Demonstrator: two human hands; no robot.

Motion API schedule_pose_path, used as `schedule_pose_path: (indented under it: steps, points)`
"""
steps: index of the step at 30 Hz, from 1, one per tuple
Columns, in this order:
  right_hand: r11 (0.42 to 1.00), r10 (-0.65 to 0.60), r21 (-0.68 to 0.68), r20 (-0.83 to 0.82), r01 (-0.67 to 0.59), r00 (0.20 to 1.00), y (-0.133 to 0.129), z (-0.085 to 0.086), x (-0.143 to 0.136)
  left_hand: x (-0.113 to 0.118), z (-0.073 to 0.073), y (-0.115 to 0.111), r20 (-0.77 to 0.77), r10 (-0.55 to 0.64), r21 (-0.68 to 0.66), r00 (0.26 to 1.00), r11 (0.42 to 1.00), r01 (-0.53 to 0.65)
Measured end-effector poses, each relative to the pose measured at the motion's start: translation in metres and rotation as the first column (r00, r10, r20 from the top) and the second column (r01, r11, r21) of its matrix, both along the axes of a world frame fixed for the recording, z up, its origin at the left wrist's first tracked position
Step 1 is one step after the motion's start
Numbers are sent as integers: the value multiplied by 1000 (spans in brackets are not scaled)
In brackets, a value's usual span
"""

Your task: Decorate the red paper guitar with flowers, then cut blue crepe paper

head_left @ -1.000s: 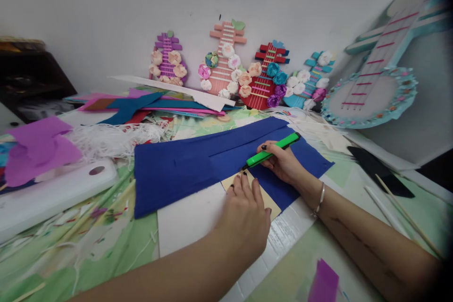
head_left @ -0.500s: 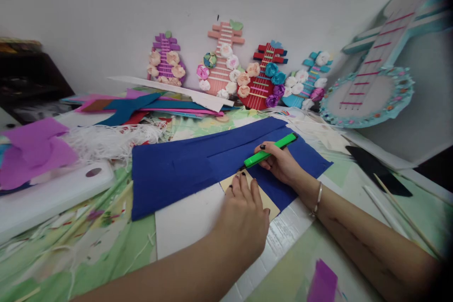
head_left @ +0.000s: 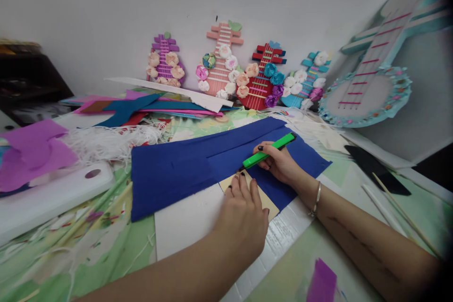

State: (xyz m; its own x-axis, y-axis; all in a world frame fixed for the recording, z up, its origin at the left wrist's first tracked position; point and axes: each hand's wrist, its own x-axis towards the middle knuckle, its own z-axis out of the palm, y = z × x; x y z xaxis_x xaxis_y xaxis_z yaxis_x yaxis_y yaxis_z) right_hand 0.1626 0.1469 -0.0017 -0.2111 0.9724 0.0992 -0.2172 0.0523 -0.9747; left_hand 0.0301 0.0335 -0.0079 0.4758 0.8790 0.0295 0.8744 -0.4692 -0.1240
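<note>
In the head view, my right hand point(head_left: 278, 161) grips a green utility knife point(head_left: 269, 150), held at a slant. Its dark tip meets the top corner of a pale yellow card point(head_left: 268, 201). My left hand point(head_left: 244, 214) lies over that card with fingers stretched, pressing it flat and covering much of it. Under the card is dark blue paper point(head_left: 170, 170), which looks like crepe, folded in layers. The blue paper rests partly on a white board point(head_left: 187, 217).
Behind stand several decorated guitar shapes point(head_left: 260, 75) against the wall, with a larger turquoise one point(head_left: 368, 89) at right. White string point(head_left: 116, 139), coloured sheets point(head_left: 138, 104) and a white plastic piece point(head_left: 60, 198) lie left. A black phone-like slab point(head_left: 375, 170) and thin sticks point(head_left: 403, 210) lie right.
The green knife and my right hand have shifted very slightly left and down. My left hand stays in place on the card.
</note>
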Motion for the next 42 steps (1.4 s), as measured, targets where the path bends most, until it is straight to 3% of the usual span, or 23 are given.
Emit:
schedule_pose_path:
  steps: [42]
  points:
    - [999,-33,24,4,33,999,9,-4,12,-2,-9,1,61,-21,86,998,996,16]
